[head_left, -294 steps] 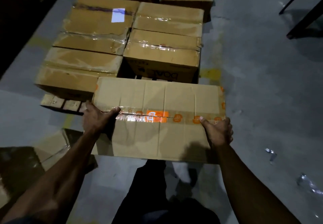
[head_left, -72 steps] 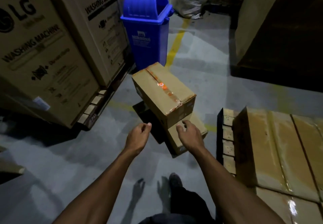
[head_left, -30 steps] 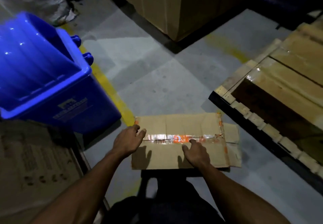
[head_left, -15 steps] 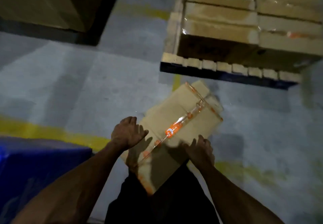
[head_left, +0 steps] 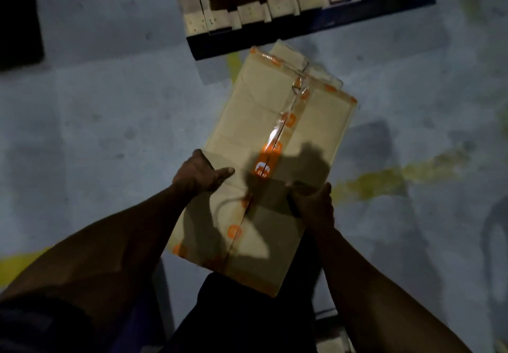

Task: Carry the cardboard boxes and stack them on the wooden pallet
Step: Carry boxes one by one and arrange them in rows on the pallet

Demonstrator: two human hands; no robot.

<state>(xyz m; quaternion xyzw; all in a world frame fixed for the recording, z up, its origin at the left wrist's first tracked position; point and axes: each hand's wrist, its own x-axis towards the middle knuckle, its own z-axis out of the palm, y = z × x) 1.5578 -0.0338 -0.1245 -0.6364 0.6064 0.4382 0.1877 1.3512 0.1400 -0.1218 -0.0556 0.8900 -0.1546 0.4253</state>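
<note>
I hold a cardboard box (head_left: 264,121) sealed with clear tape printed with orange logos, lengthwise in front of me above the floor. My left hand (head_left: 199,175) grips its left edge, thumb lying across the top. My right hand (head_left: 316,202) grips the right edge, fingers curled round the side. The wooden pallet (head_left: 247,14) lies just beyond the box's far end, at the top of the view; its slat ends show, and the boxes stacked on it are mostly out of frame.
Grey concrete floor (head_left: 110,110) with a worn yellow line (head_left: 390,179) running to the right and another yellow patch (head_left: 19,267) at the lower left. A dark object (head_left: 19,14) sits at the upper left. My dark trousers show below the box.
The box has come up off the floor pile and closer to me, turned more lengthwise. My view has dropped, so the pallet now sits at the top edge. Both hands have closed on the box's edges.
</note>
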